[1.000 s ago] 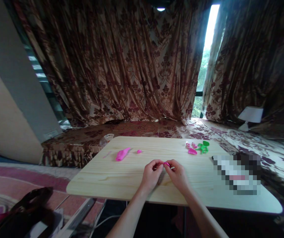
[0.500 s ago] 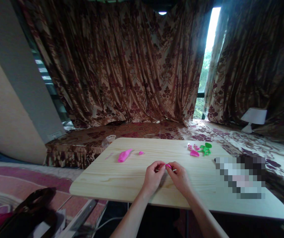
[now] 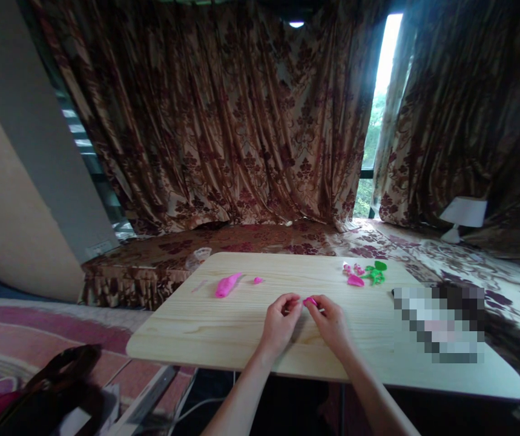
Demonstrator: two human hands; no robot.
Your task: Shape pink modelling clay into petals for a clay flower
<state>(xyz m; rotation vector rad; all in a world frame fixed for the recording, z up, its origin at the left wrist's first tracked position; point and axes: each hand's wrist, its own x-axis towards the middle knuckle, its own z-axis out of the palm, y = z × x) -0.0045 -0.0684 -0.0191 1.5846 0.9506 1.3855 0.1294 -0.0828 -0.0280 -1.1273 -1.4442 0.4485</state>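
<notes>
Above the near middle of the table, my right hand (image 3: 331, 318) pinches a small piece of pink modelling clay (image 3: 309, 300) between thumb and fingertips. Just to its left is my left hand (image 3: 280, 318), fingers curled and thumb brought close to the index finger. Whether anything sits between those left fingertips is too small to make out. Beyond the left hand lie a small pink lump (image 3: 258, 280) and a larger, tapered pink lump (image 3: 227, 285).
On the pale wooden table (image 3: 223, 339), pink and white pieces (image 3: 354, 272) and green leaf-like pieces (image 3: 376, 272) lie at the far right. A pixelated object (image 3: 439, 327) covers the right side. Behind are a clear plastic bag (image 3: 199, 258), a white lamp (image 3: 464, 213) and patterned curtains (image 3: 241, 121).
My fingertips have moved slightly apart, and more of the pink piece shows at my right fingertips. The things on the table lie as before.
</notes>
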